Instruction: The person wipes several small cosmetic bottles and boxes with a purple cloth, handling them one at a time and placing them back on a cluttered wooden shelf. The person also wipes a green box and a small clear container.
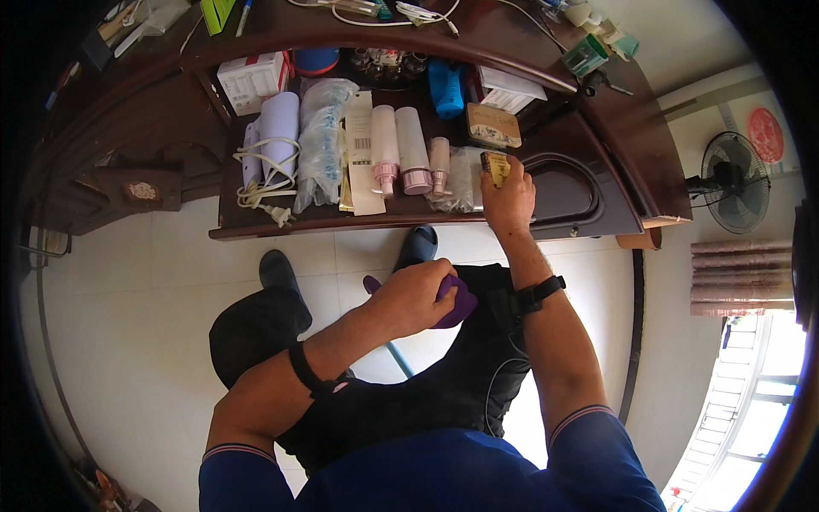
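A bunched purple cloth (pixel 457 307) is in my left hand (pixel 413 297), held above my lap. My right hand (pixel 512 201) has its fingers around a small yellow and dark box (pixel 496 165) at the right end of the row in the cabinet. Just left of that box lies a clear plastic bag (pixel 457 195). Beside it are a small pump bottle (pixel 439 163), a white bottle with a pink cap (pixel 413 147) and a larger pump bottle (pixel 385 147). A decorated tin box (pixel 494 125) sits behind the yellow one.
Further left lie a flat card package (pixel 365 153), a bubble-wrapped bundle (pixel 323 141) and a white appliance with a cord (pixel 279 134). A blue bottle (pixel 446 89) and cartons (pixel 253 80) stand behind. The cabinet door (pixel 576 185) hangs open at right, near a fan (pixel 736 182).
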`<state>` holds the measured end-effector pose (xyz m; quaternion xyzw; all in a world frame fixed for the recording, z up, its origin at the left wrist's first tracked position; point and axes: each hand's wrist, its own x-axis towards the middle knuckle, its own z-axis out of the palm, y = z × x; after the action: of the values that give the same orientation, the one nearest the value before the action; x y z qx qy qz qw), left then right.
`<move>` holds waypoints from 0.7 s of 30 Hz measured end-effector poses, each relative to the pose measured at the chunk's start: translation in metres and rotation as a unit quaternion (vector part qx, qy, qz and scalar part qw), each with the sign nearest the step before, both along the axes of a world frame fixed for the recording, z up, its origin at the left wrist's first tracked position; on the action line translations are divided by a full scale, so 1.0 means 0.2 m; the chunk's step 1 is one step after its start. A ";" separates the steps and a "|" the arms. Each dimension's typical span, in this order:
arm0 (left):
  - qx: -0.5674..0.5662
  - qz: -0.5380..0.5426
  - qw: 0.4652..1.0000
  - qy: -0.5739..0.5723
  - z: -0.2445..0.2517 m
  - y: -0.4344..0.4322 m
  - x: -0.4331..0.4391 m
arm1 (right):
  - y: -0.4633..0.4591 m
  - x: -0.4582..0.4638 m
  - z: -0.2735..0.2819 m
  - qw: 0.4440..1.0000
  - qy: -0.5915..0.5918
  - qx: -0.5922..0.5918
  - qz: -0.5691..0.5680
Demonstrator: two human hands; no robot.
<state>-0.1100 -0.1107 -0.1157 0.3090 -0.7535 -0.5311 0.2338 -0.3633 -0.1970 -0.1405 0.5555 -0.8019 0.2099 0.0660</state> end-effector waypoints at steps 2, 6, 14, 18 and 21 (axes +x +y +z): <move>0.013 -0.009 1.000 -0.005 0.00 0.00 0.00 | 0.00 -0.01 -0.01 1.000 0.011 0.005 -0.006; 0.007 -0.022 0.999 -0.022 -0.01 0.01 0.00 | -0.01 -0.02 -0.04 0.999 0.035 -0.003 0.004; -0.003 -0.027 0.999 -0.036 -0.04 0.02 -0.02 | 0.00 -0.01 -0.03 0.999 0.034 0.028 -0.005; -0.010 -0.036 0.998 -0.053 -0.05 0.02 -0.02 | 0.02 -0.01 0.00 0.999 0.032 0.020 -0.001; -0.019 -0.041 0.998 -0.054 -0.05 0.02 -0.01 | 0.09 -0.03 0.03 0.999 0.034 -0.026 0.003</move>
<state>-0.1124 -0.1069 -0.1266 0.3013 -0.7870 -0.5086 0.1768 -0.3697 -0.1795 -0.1337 0.5632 -0.7916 0.2116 0.1068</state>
